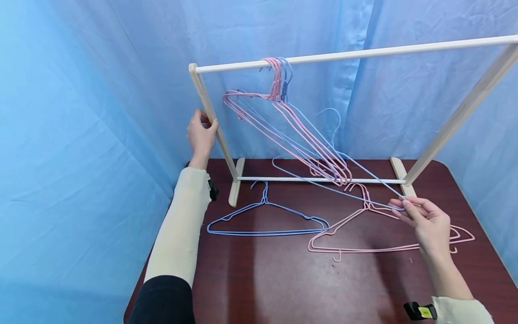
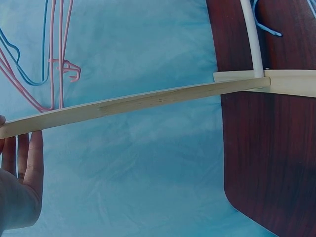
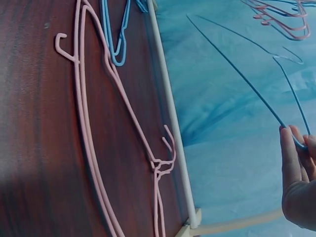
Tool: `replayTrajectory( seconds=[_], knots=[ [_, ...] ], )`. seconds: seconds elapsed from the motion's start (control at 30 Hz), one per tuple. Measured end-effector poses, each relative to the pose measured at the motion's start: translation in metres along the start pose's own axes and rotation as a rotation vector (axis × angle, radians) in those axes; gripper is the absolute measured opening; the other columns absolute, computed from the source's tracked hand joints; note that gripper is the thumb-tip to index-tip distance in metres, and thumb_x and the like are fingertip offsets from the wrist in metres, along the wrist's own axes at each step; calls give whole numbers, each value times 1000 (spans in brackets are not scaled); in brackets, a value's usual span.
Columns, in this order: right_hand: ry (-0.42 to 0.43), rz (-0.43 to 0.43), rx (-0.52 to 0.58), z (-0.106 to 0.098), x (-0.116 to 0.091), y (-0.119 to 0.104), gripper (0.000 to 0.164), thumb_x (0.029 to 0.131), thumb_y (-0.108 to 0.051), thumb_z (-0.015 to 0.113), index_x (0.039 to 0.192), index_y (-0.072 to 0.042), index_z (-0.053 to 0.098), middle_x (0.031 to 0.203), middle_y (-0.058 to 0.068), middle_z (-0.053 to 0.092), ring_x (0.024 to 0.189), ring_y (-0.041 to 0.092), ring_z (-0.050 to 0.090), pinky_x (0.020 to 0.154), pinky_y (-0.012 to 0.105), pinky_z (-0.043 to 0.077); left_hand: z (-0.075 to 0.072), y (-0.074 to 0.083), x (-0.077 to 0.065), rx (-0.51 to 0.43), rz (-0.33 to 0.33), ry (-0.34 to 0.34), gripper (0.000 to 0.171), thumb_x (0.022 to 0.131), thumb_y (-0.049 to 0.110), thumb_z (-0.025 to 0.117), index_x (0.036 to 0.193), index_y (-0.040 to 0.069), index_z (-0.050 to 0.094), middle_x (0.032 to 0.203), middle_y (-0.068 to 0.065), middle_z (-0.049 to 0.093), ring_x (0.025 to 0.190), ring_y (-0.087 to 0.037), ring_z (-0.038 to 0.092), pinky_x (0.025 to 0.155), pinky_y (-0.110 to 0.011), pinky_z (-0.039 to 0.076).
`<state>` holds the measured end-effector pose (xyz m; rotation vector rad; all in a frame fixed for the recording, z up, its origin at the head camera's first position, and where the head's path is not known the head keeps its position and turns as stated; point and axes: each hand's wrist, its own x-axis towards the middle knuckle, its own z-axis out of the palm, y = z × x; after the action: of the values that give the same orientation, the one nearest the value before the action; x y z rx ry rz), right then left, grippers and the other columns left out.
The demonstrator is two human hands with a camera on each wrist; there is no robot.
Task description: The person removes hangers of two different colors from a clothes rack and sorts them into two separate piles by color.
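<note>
My left hand (image 1: 201, 136) grips the left wooden post (image 1: 227, 155) of a hanger rack partway up, with thumb and fingers on either side of it. In the left wrist view, fingers (image 2: 33, 163) press against the post's edge. My right hand (image 1: 432, 228) pinches one corner of a blue wire hanger (image 1: 372, 175) between thumb and fingers. That hanger is held out in the air, its hook pointing up and away near the rack. Pink hangers (image 1: 276, 83) and blue hangers (image 1: 288, 74) hang bunched on the rack's white top rod (image 1: 364, 53), left of its middle.
Blue hangers (image 1: 267, 233) lie stacked on the dark red wooden table (image 1: 295, 288), left of centre. Pink hangers (image 1: 364, 250) lie to their right, partly under my right hand. A white lower bar (image 1: 283, 179) joins the rack's feet. Blue curtains (image 1: 101, 135) surround the table.
</note>
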<state>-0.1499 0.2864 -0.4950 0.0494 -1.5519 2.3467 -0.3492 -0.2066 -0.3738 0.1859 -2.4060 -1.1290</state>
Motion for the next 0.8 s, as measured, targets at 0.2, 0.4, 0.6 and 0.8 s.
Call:
replayTrajectory(
  seconds=[0.2, 0.4, 0.6, 0.8],
  knots=[
    [-65, 52, 3, -3, -2, 9, 21, 95, 11, 54, 111, 10, 67, 92, 14, 78, 86, 20, 77, 74, 31, 58, 0, 0, -1, -29, -8, -1, 19, 96, 23, 59, 104, 6, 54, 111, -16, 65, 100, -30, 67, 85, -44, 54],
    [-105, 96, 40, -3, -5, 17, 22, 95, 11, 52, 111, 8, 68, 92, 15, 78, 88, 21, 77, 75, 34, 59, 0, 1, 0, -13, 0, -3, 20, 96, 24, 60, 105, 7, 55, 111, -15, 66, 100, -30, 67, 86, -45, 53],
    [-146, 145, 16, 1, -6, 24, 20, 97, 8, 53, 110, 6, 68, 93, 11, 79, 88, 19, 77, 75, 32, 59, 0, 1, 0, 15, 8, 4, 20, 97, 26, 59, 106, 8, 56, 111, -13, 68, 100, -29, 68, 88, -46, 51],
    [-199, 184, 18, 4, -7, 34, 21, 98, 8, 50, 109, 5, 68, 95, 12, 78, 90, 17, 77, 77, 31, 58, 0, 1, 0, 18, 7, 6, 20, 97, 26, 59, 105, 8, 56, 111, -13, 68, 100, -29, 67, 92, -48, 48]
  ],
)
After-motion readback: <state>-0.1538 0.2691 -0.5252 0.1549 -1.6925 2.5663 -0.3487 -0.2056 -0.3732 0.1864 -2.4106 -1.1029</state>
